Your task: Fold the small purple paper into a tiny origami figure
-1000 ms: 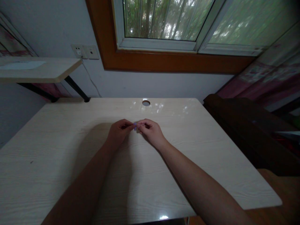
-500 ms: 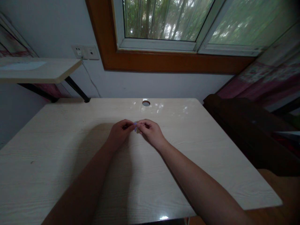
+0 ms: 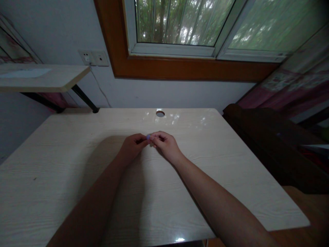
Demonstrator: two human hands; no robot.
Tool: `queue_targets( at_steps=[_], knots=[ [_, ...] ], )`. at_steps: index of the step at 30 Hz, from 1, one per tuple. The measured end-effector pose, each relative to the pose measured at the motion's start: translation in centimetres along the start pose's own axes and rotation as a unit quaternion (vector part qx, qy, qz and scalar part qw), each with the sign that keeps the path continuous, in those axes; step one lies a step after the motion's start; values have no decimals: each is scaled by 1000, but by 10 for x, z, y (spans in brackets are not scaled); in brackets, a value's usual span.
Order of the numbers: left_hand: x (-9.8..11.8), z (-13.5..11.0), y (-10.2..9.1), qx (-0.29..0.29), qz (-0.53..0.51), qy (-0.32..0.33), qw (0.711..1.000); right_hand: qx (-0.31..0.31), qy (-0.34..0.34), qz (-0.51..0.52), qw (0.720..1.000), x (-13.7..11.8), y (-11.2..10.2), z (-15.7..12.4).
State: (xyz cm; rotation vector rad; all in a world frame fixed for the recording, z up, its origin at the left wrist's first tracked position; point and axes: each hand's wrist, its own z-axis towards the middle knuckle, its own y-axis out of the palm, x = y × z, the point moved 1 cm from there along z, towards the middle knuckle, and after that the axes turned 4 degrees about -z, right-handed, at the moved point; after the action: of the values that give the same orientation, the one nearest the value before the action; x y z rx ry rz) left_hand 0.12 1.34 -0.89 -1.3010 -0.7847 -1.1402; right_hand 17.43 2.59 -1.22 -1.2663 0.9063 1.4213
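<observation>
Two bare hands, one small purple piece [image 3: 148,137] and one pale wood-grain desk [image 3: 205,161] make up the work area. The purple piece is between the hands' fingertips, over the far half of the desk, near the far edge and roughly midway between its far corners. Most of it is hidden by the fingers, so its full shape cannot be told, nor whether it touches the desktop.

The left hand [image 3: 130,146] has its thumb and forefinger drawn together at the tips, pinching the left side of the piece; a gap shows between the two digits behind the tips. The right hand [image 3: 167,143] also pinches, thumb and forefinger closed on the piece's right side, the other fingers curled. The fingertips of both hands almost meet around it.

One round cable hole [image 3: 160,114] is cut beside the desk's far edge, just beyond the hands. At the far left corner, two black legs [image 3: 85,98] carry one raised shelf [image 3: 69,77], with a white sheet [image 3: 28,73] lying on it. One small dark mark [image 3: 35,178] shows toward the desk's left edge. Two wall sockets [image 3: 100,58] sit side by side above the far left corner, one with a thin cord [image 3: 99,85] hanging down.
</observation>
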Motion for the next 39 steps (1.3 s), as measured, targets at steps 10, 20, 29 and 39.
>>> queue_targets(
  at_steps=[10, 20, 29, 39],
  knots=[
    [1, -1, -1, -1, -69, -22, 997, -16, 3, -9, 1000, 0, 0, -1],
    [0, -1, 0, -7, -57, -4, 998, -12, -25, -41, 999, -2, 0, -2],
    [2, -1, 1, 4, -41, 11, 999, 8, -35, -44, 998, -2, 0, -2],
    [0, 1, 0, 62, -36, 31, 997, 29, -18, -17, 999, 0, -1, -2]
  ],
)
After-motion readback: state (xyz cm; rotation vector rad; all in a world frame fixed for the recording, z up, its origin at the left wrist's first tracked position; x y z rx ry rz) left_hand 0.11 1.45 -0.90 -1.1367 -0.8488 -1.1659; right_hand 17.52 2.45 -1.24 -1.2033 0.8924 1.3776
